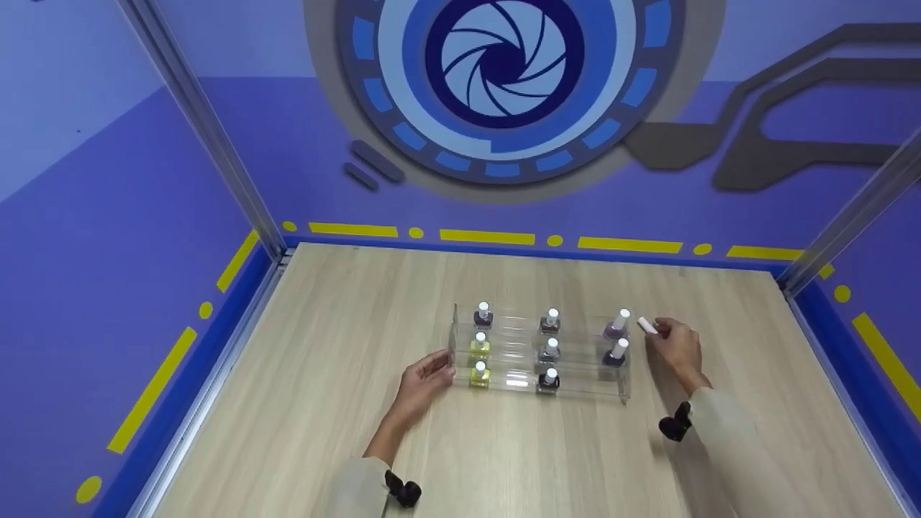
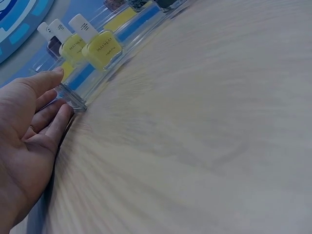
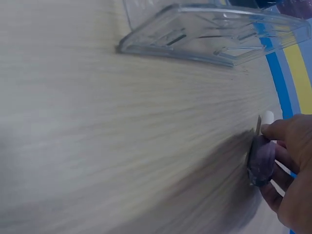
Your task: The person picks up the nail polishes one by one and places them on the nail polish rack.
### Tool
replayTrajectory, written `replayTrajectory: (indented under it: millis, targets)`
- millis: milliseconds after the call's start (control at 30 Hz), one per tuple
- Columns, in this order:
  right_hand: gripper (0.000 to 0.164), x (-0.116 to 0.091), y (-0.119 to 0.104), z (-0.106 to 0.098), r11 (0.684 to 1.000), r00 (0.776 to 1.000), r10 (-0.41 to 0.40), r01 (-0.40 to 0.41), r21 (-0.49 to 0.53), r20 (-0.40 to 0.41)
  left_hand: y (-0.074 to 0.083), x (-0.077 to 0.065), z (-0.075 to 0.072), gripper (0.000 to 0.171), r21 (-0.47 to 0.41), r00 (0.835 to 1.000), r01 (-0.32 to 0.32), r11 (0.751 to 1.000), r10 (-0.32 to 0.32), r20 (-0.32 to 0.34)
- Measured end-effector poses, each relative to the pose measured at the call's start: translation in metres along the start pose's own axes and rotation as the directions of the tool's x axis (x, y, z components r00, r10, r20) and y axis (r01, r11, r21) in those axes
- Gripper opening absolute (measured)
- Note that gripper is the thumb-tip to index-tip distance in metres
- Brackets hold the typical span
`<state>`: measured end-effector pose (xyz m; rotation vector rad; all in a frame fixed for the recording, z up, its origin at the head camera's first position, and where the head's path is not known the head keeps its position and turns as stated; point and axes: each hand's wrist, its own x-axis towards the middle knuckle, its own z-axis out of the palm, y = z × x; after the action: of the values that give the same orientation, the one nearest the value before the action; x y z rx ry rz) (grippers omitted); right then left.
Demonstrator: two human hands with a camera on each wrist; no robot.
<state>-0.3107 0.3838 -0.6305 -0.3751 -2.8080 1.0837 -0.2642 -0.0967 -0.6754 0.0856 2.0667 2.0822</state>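
Note:
A clear stepped display rack point(image 1: 514, 380) stands on the table, bearing several white-capped nail polish bottles. The left hand point(image 1: 423, 381) holds the rack's left end panel, its thumb and fingertips at the panel's lower front corner point(image 2: 77, 101). Closest to that hand are two yellow nail polishes point(image 2: 103, 49). Right of the rack, the right hand point(image 1: 678, 349) pinches a purple nail polish bottle point(image 3: 262, 158) with a white cap point(image 1: 647, 325). That bottle tilts low over the tabletop, partly covered by the fingers. A lilac bottle point(image 1: 616, 328) and a dark purple one point(image 1: 614, 355) sit at the rack's right end.
Dark bottles point(image 1: 549, 380) stand in the rack's middle column, and a dark purple one point(image 1: 483, 317) is at its back left. The wooden tabletop point(image 1: 345, 309) meets a blue patterned wall point(image 1: 288, 158) behind. Metal posts point(image 1: 237, 173) rise at the back corners.

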Motion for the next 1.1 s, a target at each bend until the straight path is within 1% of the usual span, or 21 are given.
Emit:
replayTrajectory:
  millis: [67, 167, 267, 400, 500, 700, 800, 900, 1033, 1100]
  targets:
    - [0.04, -0.003, 0.002, -0.003, 1.0, 0.999, 0.0, 0.001, -0.031, 0.034, 0.0, 0.0, 0.001, 0.056, 0.001, 1.0, -0.006, 1.0, 0.006, 0.003]
    - [0.039, -0.007, 0.006, -0.006, 0.998, 0.999, 0.005, -0.002, -0.063, 0.054, -0.001, 0.0, 0.002, 0.055, 0.0, 0.999, -0.026, 1.0, 0.026, 0.019]
    - [0.037, -0.012, 0.008, -0.009, 0.998, 0.998, 0.01, -0.007, -0.064, 0.055, -0.001, 0.0, 0.003, 0.054, 0.0, 0.999, -0.024, 1.0, 0.024, 0.028]
    - [0.034, -0.019, 0.01, -0.013, 0.999, 0.999, 0.023, -0.021, -0.032, 0.041, -0.001, 0.001, 0.005, 0.052, -0.003, 0.999, -0.015, 1.0, 0.015, 0.03]
    - [0.034, -0.023, 0.01, -0.016, 0.999, 0.999, 0.032, -0.032, -0.003, 0.014, -0.001, 0.002, 0.005, 0.051, 0.006, 0.999, -0.026, 1.0, 0.026, 0.032]
    - [0.038, -0.03, 0.008, -0.018, 0.993, 0.996, 0.065, -0.059, 0.101, -0.057, -0.002, 0.001, 0.002, 0.051, 0.012, 0.999, -0.033, 0.999, 0.033, 0.028]
    - [0.037, -0.034, 0.006, -0.019, 0.994, 0.993, 0.066, -0.057, 0.098, -0.095, -0.003, -0.001, 0.001, 0.052, 0.003, 0.999, -0.033, 0.999, 0.033, 0.026]
    - [0.035, -0.037, 0.003, -0.021, 0.997, 0.989, 0.041, -0.032, 0.068, -0.14, -0.003, -0.002, 0.0, 0.054, 0.006, 0.999, -0.04, 0.999, 0.04, 0.018]
    - [0.031, -0.041, 0.0, -0.027, 0.998, 0.985, 0.013, -0.001, 0.068, -0.172, -0.002, -0.001, 0.0, 0.055, 0.014, 0.999, -0.037, 0.999, 0.037, 0.005]
    - [0.028, -0.043, 0.0, -0.03, 0.998, 0.983, 0.003, 0.008, 0.061, -0.183, -0.003, -0.001, 0.0, 0.055, 0.02, 0.999, -0.041, 0.999, 0.041, 0.011]
